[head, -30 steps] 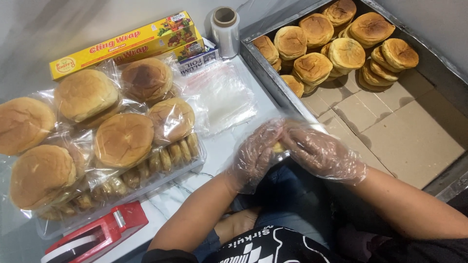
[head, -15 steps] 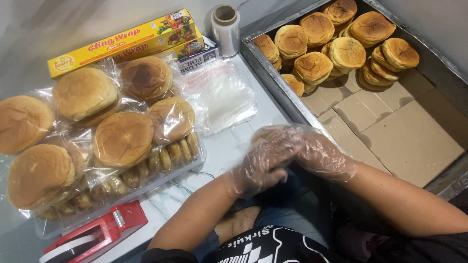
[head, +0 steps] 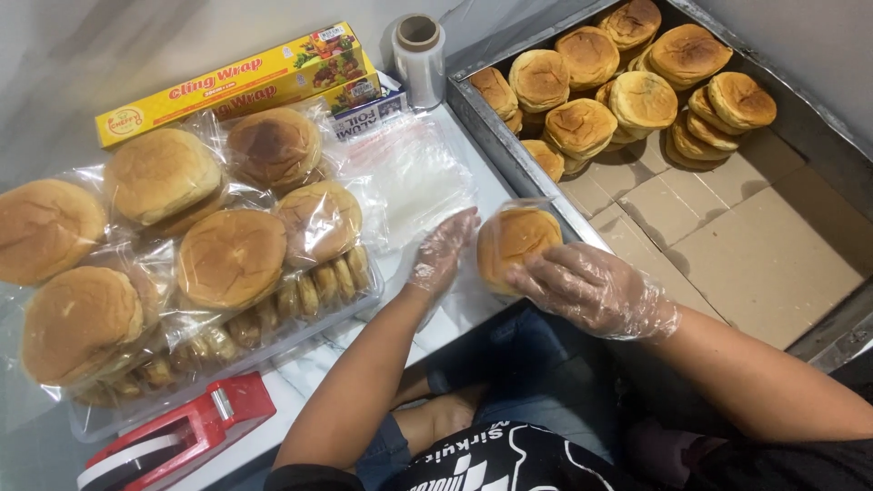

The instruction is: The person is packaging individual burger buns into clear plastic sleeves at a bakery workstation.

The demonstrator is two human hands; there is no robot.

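Resting under the right hand's (head: pixel 596 291) fingers (head: pixel 546 273), bagged bun (head: pixel 511 241); left hand (head: pixel 441 250) beside.

Gloved right hand (head: pixel 591 291) gripping bagged bun (head: pixel 515 244), metal tray (head: pixel 509 150)

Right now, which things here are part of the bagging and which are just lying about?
In use: left hand, right hand, bagged bun, clear bags, tray of loose buns, wrapped buns.

Lying about: wrap box, film roll, red tape dispenser.
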